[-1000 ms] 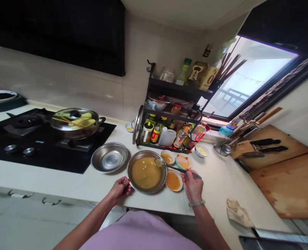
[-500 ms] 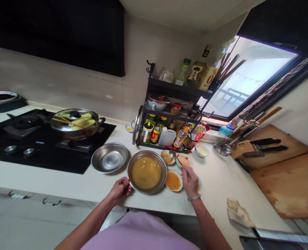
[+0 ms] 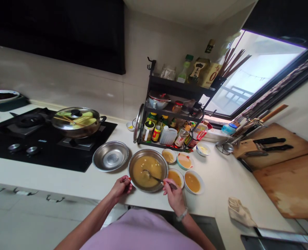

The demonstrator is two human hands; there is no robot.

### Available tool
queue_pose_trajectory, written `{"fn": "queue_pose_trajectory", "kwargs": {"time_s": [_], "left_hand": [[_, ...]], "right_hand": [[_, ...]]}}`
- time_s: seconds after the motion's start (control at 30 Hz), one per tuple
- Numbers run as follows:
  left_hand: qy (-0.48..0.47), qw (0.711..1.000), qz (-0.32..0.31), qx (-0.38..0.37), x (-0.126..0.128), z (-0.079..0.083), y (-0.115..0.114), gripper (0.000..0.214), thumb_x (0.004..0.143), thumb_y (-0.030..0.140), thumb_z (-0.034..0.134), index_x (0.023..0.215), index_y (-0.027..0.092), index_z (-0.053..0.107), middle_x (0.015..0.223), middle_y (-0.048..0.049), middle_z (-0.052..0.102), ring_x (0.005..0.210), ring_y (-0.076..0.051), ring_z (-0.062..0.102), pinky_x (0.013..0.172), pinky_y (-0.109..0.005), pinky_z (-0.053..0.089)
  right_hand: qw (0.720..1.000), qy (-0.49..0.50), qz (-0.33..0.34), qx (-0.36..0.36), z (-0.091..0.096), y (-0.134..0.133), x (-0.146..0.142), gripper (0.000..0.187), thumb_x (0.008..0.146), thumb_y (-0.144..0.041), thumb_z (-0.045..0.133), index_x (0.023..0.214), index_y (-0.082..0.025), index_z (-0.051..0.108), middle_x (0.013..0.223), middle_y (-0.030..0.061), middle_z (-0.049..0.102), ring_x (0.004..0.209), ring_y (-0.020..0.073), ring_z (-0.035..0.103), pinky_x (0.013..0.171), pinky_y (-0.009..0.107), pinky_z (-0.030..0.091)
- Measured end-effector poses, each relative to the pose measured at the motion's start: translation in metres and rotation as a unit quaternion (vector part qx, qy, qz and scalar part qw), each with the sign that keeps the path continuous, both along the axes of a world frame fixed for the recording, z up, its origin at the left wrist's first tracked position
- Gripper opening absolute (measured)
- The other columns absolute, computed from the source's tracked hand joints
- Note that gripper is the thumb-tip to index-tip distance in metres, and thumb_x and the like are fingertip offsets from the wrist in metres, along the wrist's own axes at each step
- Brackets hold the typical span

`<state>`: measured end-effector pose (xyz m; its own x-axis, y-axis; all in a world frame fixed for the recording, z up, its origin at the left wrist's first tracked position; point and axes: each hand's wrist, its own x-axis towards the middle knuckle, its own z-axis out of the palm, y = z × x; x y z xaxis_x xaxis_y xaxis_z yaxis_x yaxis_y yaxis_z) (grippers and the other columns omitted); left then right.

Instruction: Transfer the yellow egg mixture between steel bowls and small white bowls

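Observation:
A steel bowl [image 3: 148,154] of yellow-brown soup stands on the white counter in front of me. My left hand [image 3: 121,186] grips its near-left rim, fingers curled. My right hand [image 3: 172,194] is closed on a metal spoon [image 3: 151,176] whose bowl dips into the soup. To the right of the big bowl stand several small bowls with the same liquid: one beside my right hand [image 3: 175,176], one further right [image 3: 193,181], and two behind them [image 3: 168,156] [image 3: 184,161].
An empty steel bowl [image 3: 110,161] sits left of the soup bowl. A lidded pan [image 3: 75,122] is on the black hob. A black condiment rack [image 3: 173,114] stands behind. A folded cloth [image 3: 239,212] and wooden boards [image 3: 289,180] lie at the right.
My right hand brought the spoon from the small bowls at the back down into the big soup bowl. A small filled bowl at the right is now uncovered. The left hand stayed on the rim.

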<state>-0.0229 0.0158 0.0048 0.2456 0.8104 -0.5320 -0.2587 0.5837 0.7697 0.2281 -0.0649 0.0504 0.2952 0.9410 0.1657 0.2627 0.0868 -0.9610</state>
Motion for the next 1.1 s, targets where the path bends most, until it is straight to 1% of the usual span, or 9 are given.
{"fn": "queue_pose_trajectory", "kwargs": {"time_s": [0.07, 0.17, 0.27, 0.37, 0.7, 0.9, 1.0, 1.1], "left_hand": [[-0.002, 1.0, 0.001, -0.001, 0.0, 0.0, 0.0, 0.041, 0.056, 0.038, 0.08, 0.069, 0.02, 0.045, 0.051, 0.0032, 0.058, 0.044, -0.01, 0.052, 0.044, -0.021, 0.037], [-0.004, 1.0, 0.003, -0.001, 0.0, 0.0, 0.0, 0.04, 0.057, 0.038, 0.08, 0.069, 0.02, 0.045, 0.051, 0.0032, 0.058, 0.044, -0.01, 0.052, 0.044, -0.021, 0.037], [-0.003, 1.0, 0.006, -0.006, 0.0, 0.0, 0.0, 0.04, 0.058, 0.036, 0.08, 0.069, 0.02, 0.045, 0.051, 0.0034, 0.058, 0.045, -0.01, 0.052, 0.045, -0.021, 0.037], [-0.003, 1.0, 0.007, -0.009, 0.0, 0.001, 0.0, 0.039, 0.058, 0.036, 0.079, 0.068, 0.02, 0.045, 0.051, 0.0034, 0.058, 0.044, -0.01, 0.052, 0.044, -0.02, 0.037], [-0.005, 1.0, 0.005, -0.001, 0.001, 0.001, -0.001, 0.041, 0.057, 0.039, 0.08, 0.068, 0.02, 0.045, 0.051, 0.0031, 0.059, 0.044, -0.01, 0.052, 0.044, -0.02, 0.038], [0.005, 1.0, -0.002, -0.005, 0.0, 0.0, 0.0, 0.039, 0.059, 0.038, 0.079, 0.067, 0.02, 0.046, 0.05, 0.0031, 0.058, 0.043, -0.009, 0.051, 0.044, -0.02, 0.038], [0.006, 1.0, -0.011, 0.0, -0.001, 0.0, 0.0, 0.041, 0.057, 0.04, 0.079, 0.067, 0.02, 0.045, 0.05, 0.0029, 0.059, 0.042, -0.009, 0.05, 0.044, -0.02, 0.038], [0.004, 1.0, -0.012, 0.005, -0.001, 0.001, 0.0, 0.043, 0.056, 0.042, 0.08, 0.067, 0.02, 0.044, 0.05, 0.0031, 0.059, 0.043, -0.008, 0.05, 0.044, -0.02, 0.037]], "right_hand": [[0.998, 0.042, -0.042, -0.019, 0.001, 0.002, -0.001, 0.039, 0.081, -0.055, 0.061, 0.089, -0.017, 0.068, 0.059, 0.0014, 0.064, 0.044, 0.0151, 0.057, 0.044, 0.027, 0.051], [0.99, 0.099, -0.102, -0.025, 0.006, 0.007, 0.004, 0.042, 0.075, -0.057, 0.066, 0.086, -0.017, 0.065, 0.054, 0.0013, 0.063, 0.042, 0.0163, 0.056, 0.041, 0.028, 0.049], [0.981, 0.139, -0.133, -0.022, 0.01, 0.011, 0.012, 0.041, 0.072, -0.054, 0.069, 0.085, -0.016, 0.063, 0.055, 0.0025, 0.065, 0.044, 0.0175, 0.058, 0.04, 0.028, 0.048], [0.976, 0.159, -0.149, -0.018, 0.014, 0.012, 0.018, 0.038, 0.071, -0.05, 0.072, 0.085, -0.016, 0.062, 0.055, 0.0024, 0.066, 0.043, 0.0161, 0.057, 0.041, 0.027, 0.047], [0.962, 0.186, -0.2, 0.011, 0.037, 0.019, 0.041, 0.039, 0.065, -0.05, 0.076, 0.078, -0.017, 0.062, 0.054, 0.0016, 0.066, 0.044, 0.017, 0.058, 0.039, 0.026, 0.044], [0.944, 0.214, -0.247, 0.053, 0.051, 0.029, 0.063, 0.034, 0.061, -0.042, 0.078, 0.077, -0.018, 0.061, 0.051, -0.0009, 0.063, 0.045, 0.0163, 0.058, 0.042, 0.026, 0.045], [0.934, 0.202, -0.285, 0.073, 0.054, 0.037, 0.074, 0.033, 0.061, -0.041, 0.076, 0.077, -0.018, 0.06, 0.051, -0.0007, 0.064, 0.043, 0.016, 0.057, 0.041, 0.027, 0.045], [0.934, 0.159, -0.309, 0.08, 0.052, 0.046, 0.082, 0.033, 0.063, -0.043, 0.074, 0.079, -0.018, 0.06, 0.051, -0.0018, 0.063, 0.041, 0.0153, 0.055, 0.041, 0.027, 0.046]]}}
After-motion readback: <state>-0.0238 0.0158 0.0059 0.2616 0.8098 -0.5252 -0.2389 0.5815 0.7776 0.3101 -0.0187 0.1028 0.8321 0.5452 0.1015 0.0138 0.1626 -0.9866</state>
